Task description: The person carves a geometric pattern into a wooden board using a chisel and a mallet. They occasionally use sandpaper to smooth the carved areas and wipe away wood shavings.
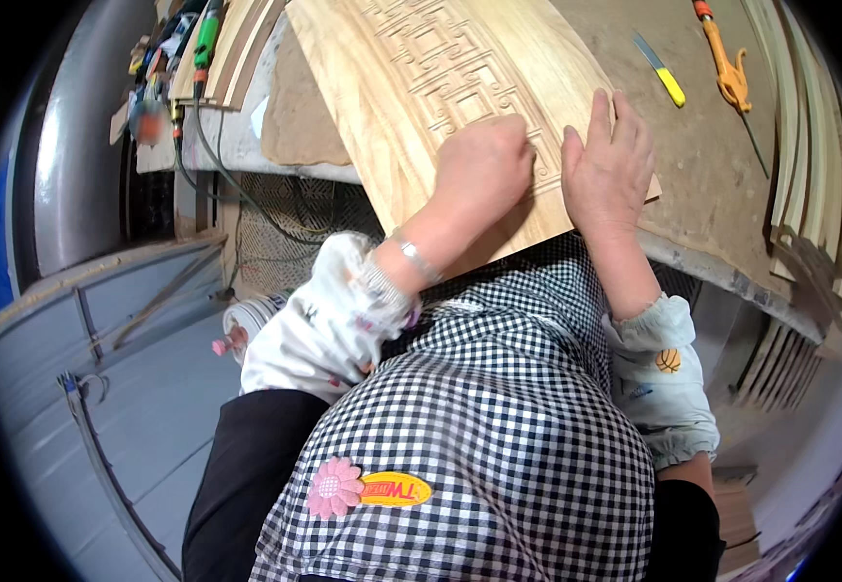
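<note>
A pale wooden panel with a carved lattice pattern lies at a slant on the bench, its near end overhanging the edge by my apron. My left hand is closed in a fist and rests over the lower part of the carving. Whatever its fingers hold, if anything, is hidden beneath them. At the panel's right edge lies my right hand, open, with its fingers stretched out and pointing away from me.
A yellow-handled knife and an orange-handled tool with a thin shaft lie on the right of the bench. Wooden strips are stacked at far right. At left are a green power tool and its hanging cable.
</note>
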Action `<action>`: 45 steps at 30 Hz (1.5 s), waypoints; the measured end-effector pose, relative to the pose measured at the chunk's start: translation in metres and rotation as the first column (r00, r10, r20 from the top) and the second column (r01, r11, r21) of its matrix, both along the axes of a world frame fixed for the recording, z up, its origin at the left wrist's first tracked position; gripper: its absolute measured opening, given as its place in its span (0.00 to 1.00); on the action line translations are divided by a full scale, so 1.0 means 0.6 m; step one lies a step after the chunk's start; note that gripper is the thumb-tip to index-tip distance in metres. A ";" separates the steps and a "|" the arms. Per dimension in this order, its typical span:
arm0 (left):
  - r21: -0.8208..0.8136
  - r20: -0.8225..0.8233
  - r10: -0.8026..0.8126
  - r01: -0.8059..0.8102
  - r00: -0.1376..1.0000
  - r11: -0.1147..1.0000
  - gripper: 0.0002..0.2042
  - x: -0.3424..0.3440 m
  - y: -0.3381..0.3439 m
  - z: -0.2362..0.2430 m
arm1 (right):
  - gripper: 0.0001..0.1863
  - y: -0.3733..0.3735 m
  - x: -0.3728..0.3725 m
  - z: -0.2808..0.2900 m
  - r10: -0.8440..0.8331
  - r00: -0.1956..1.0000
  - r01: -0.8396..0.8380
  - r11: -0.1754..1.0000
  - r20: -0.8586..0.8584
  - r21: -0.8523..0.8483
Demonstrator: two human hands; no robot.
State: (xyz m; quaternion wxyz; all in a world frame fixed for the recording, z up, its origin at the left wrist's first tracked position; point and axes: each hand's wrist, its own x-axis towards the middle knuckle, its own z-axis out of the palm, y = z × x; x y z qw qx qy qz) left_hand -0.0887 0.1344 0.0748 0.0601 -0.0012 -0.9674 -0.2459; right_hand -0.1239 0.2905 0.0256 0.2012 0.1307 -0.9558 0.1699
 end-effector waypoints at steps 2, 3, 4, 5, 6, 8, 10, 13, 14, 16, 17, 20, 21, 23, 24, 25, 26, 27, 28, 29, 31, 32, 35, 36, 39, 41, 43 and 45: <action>0.219 0.020 0.039 -0.042 0.999 0.975 0.07 -0.005 -0.011 -0.007 | 0.35 0.007 -0.002 -0.006 -0.009 1.000 0.009 1.000 -0.001 0.011; 0.451 0.100 0.117 -0.150 0.988 0.880 0.07 -0.001 -0.021 -0.003 | 0.37 0.008 0.003 -0.003 0.007 1.000 -0.007 1.000 0.024 0.013; 0.646 0.189 0.164 -0.249 0.968 0.722 0.07 0.002 -0.035 -0.002 | 0.38 0.011 0.007 -0.001 0.019 0.999 -0.020 1.000 0.044 0.013; 0.773 0.225 0.147 -0.268 0.963 0.575 0.07 0.010 -0.060 0.011 | 0.40 0.013 0.016 0.000 0.029 0.997 -0.030 1.000 0.070 0.010; 0.849 0.280 0.093 -0.292 0.955 0.440 0.07 0.029 -0.083 0.028 | 0.42 0.015 0.036 0.002 0.058 0.994 -0.059 0.998 0.092 0.009; 0.797 0.303 0.117 -0.319 0.946 0.513 0.07 0.075 -0.124 0.047 | 0.48 0.021 0.095 0.012 0.113 0.984 -0.115 0.993 0.141 0.003; 0.830 0.359 0.110 -0.371 0.927 0.417 0.06 0.136 -0.173 0.042 | 0.56 0.022 0.155 0.041 0.248 0.941 -0.256 0.967 0.230 0.007; 0.821 0.512 0.027 -0.498 0.859 0.279 0.07 0.229 -0.193 0.097 | 0.57 0.019 0.198 0.046 0.405 0.853 -0.446 0.893 0.330 0.058; 0.814 0.540 -0.033 -0.512 0.841 0.275 0.08 0.254 -0.192 0.107 | 0.57 0.017 0.210 0.038 0.436 0.836 -0.483 0.873 0.334 0.069; 0.783 0.613 -0.194 -0.555 0.766 0.281 0.09 0.298 -0.179 0.101 | 0.46 0.009 0.198 0.021 0.397 0.898 -0.428 0.889 0.191 0.165; 0.762 0.639 -0.281 -0.538 0.716 0.361 0.09 0.318 -0.174 0.087 | 0.44 0.005 0.191 0.015 0.394 0.908 -0.416 0.890 0.143 0.186; 0.722 0.588 -0.190 -0.404 0.786 0.562 0.08 0.334 -0.178 0.116 | 0.38 0.003 0.186 0.048 0.439 0.899 -0.433 0.887 0.002 0.161; 0.723 0.498 -0.050 -0.383 0.866 0.575 0.08 0.326 -0.199 0.155 | 0.36 0.013 0.183 0.076 0.460 0.888 -0.452 0.876 -0.007 0.170; 0.769 0.255 0.146 -0.291 0.956 0.569 0.07 0.311 -0.247 0.228 | 0.29 0.027 0.171 0.161 0.517 0.854 -0.499 0.843 -0.049 0.199; 0.803 0.128 0.197 -0.218 0.972 0.554 0.07 0.297 -0.265 0.259 | 0.23 0.033 0.163 0.217 0.547 0.834 -0.522 0.825 -0.072 0.215; 0.689 0.048 0.150 -0.142 0.987 0.711 0.06 0.280 -0.277 0.282 | 0.23 0.038 0.162 0.256 0.576 0.810 -0.541 0.806 -0.111 0.240; 0.536 -0.012 0.098 -0.076 0.995 0.841 0.05 0.260 -0.288 0.308 | 0.23 0.042 0.158 0.292 0.608 0.780 -0.564 0.785 -0.145 0.258; 0.485 -0.047 -0.012 0.033 0.999 0.874 0.05 0.234 -0.294 0.319 | 0.21 0.049 0.158 0.318 0.621 0.763 -0.569 0.777 -0.180 0.271; 0.430 -0.065 -0.134 0.149 0.989 0.890 0.05 0.200 -0.294 0.332 | 0.19 0.054 0.161 0.345 0.629 0.749 -0.571 0.772 -0.209 0.279; 0.363 -0.073 -0.242 0.252 0.968 0.897 0.05 0.180 -0.285 0.340 | 0.17 0.059 0.165 0.360 0.635 0.739 -0.573 0.768 -0.223 0.288; 0.261 -0.061 -0.355 0.358 0.933 0.897 0.06 0.138 -0.245 0.356 | 0.14 0.067 0.168 0.383 0.623 0.743 -0.555 0.778 -0.244 0.295; 0.189 -0.016 -0.406 0.402 0.914 0.896 0.07 0.125 -0.227 0.363 | 0.13 0.069 0.171 0.387 0.620 0.743 -0.555 0.781 -0.251 0.287; 0.122 0.086 -0.447 0.436 0.890 0.892 0.08 0.098 -0.185 0.355 | 0.11 0.071 0.172 0.394 0.611 0.750 -0.542 0.787 -0.255 0.294; 0.099 0.151 -0.444 0.433 0.884 0.896 0.08 0.094 -0.177 0.359 | 0.11 0.071 0.171 0.397 0.609 0.752 -0.536 0.788 -0.253 0.301; -0.075 0.119 -0.428 0.438 0.896 0.896 0.09 0.095 -0.164 0.362 | 0.11 0.072 0.166 0.399 0.636 0.734 -0.557 0.764 -0.238 0.326; -0.188 0.017 -0.481 0.475 0.877 0.860 0.09 0.097 -0.159 0.357 | 0.11 0.075 0.165 0.400 0.651 0.726 -0.561 0.748 -0.222 0.356; -0.279 -0.117 -0.558 0.512 0.822 0.812 0.10 0.103 -0.157 0.340 | 0.11 0.079 0.168 0.403 0.670 0.716 -0.560 0.720 -0.198 0.409; -0.298 -0.215 -0.590 0.523 0.778 0.799 0.11 0.103 -0.149 0.334 | 0.11 0.076 0.168 0.408 0.678 0.710 -0.566 0.710 -0.188 0.419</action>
